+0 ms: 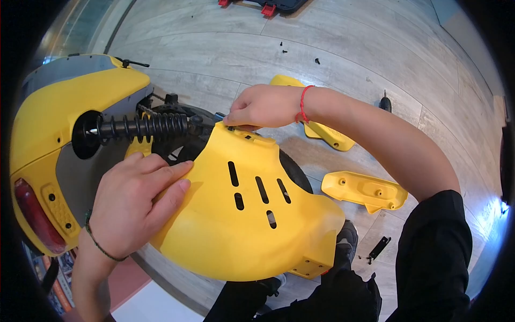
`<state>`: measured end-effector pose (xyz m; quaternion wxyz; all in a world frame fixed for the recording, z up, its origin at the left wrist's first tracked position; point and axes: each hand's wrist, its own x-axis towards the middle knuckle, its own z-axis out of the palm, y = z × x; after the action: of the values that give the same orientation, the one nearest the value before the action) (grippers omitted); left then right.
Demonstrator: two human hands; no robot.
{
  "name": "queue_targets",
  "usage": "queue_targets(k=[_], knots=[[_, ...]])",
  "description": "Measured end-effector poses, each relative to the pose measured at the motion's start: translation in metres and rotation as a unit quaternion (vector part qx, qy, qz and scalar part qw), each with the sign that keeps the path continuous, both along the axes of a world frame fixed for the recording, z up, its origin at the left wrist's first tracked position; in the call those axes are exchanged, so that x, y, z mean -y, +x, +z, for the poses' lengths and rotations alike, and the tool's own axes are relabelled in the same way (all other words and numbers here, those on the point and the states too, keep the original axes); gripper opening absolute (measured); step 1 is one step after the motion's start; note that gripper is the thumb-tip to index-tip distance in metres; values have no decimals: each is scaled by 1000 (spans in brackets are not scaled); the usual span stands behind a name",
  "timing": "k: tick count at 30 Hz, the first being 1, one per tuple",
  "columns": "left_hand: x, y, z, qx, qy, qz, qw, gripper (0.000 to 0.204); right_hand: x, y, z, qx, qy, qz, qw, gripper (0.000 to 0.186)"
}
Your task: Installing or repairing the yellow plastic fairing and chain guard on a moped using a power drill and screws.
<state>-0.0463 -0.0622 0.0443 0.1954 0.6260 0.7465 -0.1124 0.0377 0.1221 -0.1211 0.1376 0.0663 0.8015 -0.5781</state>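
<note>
The yellow fender panel (252, 214) lies over the rear wheel (292, 169) of the yellow scooter (59, 123), in the middle of the view. Its long axis runs from upper left to lower right: the narrow upper end points toward the black coil spring (142, 127), the broad lower end toward the person's dark trousers (343, 290). The panel is smooth, glossy moulded plastic, convex and curved like a shell, with five short oblong slots cut in its crown and a small perforated flange at its lower corner.

The left hand (134, 206) rests flat on the panel's left edge, fingers (171, 174) spread and pressed against the plastic, thumb below. A dark cord bracelet sits at that wrist. The right hand (263, 106) is at the panel's upper tip, fingers curled narrowly down onto that edge; whether they pinch a fastener cannot be told. A red string (303, 103) circles that wrist.

The scooter body is the same glossy yellow with grey inserts and a red tail lamp (33, 217) at the left. Two further yellow plastic trim pieces (365, 190) lie well apart from the panel on the pale wood-grain floor (343, 48), the nearer one elongated with screw bosses. Small black screws (283, 48) lie scattered farther up on the floor.
</note>
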Motion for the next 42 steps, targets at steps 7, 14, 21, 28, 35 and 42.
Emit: queue_targets(k=[7,14,21,28,35,42], knots=[[4,-1,-4,-15,34,-17,999,24,3,-2,-14,-48,26,-26,998,48],[4,-2,-4,-21,33,-23,999,24,11,-3,-8,-70,78,-38,994,45],[4,-1,-5,-25,39,-29,999,24,1,1,-12,-124,64,-23,990,47],[6,-1,-4,-34,40,-29,998,23,3,-2,6,-26,59,1,998,44],[6,1,-4,-40,41,-35,998,23,6,-6,-4,-42,70,14,997,47],[5,2,-6,-34,50,-41,997,23,0,-2,-10,-102,70,9,992,52]])
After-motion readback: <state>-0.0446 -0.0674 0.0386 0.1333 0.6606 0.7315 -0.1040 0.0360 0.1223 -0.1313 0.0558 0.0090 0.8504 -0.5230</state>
